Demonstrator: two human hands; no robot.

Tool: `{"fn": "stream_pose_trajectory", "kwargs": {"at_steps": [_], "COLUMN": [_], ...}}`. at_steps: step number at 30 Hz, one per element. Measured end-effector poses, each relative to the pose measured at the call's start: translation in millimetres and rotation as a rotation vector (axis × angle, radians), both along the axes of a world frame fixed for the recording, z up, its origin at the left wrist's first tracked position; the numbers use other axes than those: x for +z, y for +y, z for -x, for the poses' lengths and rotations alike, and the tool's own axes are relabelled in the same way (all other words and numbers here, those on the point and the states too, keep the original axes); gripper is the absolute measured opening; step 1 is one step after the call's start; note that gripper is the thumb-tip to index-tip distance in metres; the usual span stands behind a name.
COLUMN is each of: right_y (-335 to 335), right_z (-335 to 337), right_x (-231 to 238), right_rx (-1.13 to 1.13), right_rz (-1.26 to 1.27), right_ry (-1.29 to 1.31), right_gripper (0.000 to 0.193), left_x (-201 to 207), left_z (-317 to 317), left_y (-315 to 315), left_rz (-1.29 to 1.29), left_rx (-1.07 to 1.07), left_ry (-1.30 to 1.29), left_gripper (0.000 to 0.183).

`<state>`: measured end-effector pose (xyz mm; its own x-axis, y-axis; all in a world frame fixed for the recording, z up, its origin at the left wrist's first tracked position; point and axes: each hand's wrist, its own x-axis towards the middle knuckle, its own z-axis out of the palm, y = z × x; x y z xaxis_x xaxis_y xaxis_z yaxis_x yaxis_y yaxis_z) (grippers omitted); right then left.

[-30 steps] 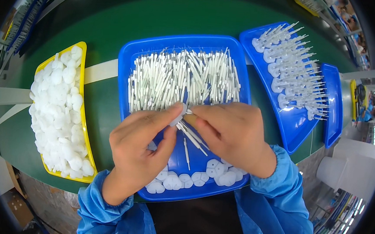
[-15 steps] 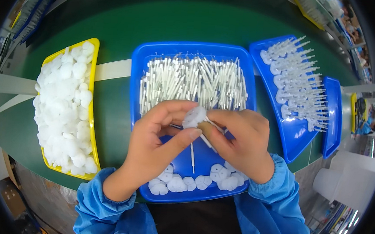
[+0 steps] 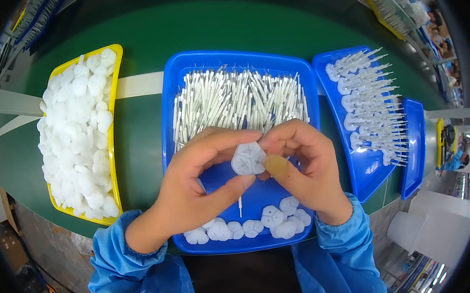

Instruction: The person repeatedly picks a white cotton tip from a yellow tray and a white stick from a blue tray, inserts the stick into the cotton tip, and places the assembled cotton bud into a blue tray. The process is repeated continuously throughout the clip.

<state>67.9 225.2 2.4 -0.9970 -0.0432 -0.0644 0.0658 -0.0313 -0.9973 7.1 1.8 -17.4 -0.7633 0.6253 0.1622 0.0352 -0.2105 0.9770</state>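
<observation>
Above the middle blue tray (image 3: 170,76), both hands meet at a translucent white plastic disc (image 3: 249,159) with a lobed outline and lines across its face. My left hand (image 3: 200,171) pinches it between thumb and fingertips. On its right edge, my right hand (image 3: 307,165) also grips, the thumb wrapped in a tan covering. The fingers hide whatever lies behind the disc. Thin white sticks (image 3: 241,100) with grey ends fill the tray's far half. More white discs (image 3: 221,230) lie along its near edge, and a single stick (image 3: 240,207) shows below the hands.
A yellow tray (image 3: 113,138) heaped with white discs (image 3: 77,135) stands at left. At right, a blue tray (image 3: 364,180) holds rows of discs with upright sticks (image 3: 374,107), beside another blue tray (image 3: 415,153). All rest on a green table (image 3: 150,31).
The disc has turned so its flat face shows. Sticks that were visible by my right fingers are no longer seen. My right hand has rotated, its fingers rising behind the disc.
</observation>
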Motion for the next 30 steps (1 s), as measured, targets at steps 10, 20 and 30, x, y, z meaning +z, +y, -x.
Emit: {"fn": "stream_pose_trajectory", "kwargs": {"at_steps": [10,20,30], "right_y": [-1.7,-2.1,5.1], "right_z": [-0.7,2.8,-2.1], "right_x": [1.2,0.6,4.4], "right_rx": [0.02,0.033,0.082], "right_rz": [0.114,0.176,-0.035], "right_ry": [-0.061,-0.112,-0.016], "right_gripper": [0.018,0.016,0.018], "left_x": [0.4,0.3,2.6], "left_z": [1.7,1.2,1.2], "left_y": [0.2,0.2,-4.8], "left_rz": [-0.016,0.013,0.161], "left_rx": [-0.037,-0.039,-0.024], "left_ry": [0.041,0.025,0.16], "left_gripper": [0.059,0.059,0.06]}}
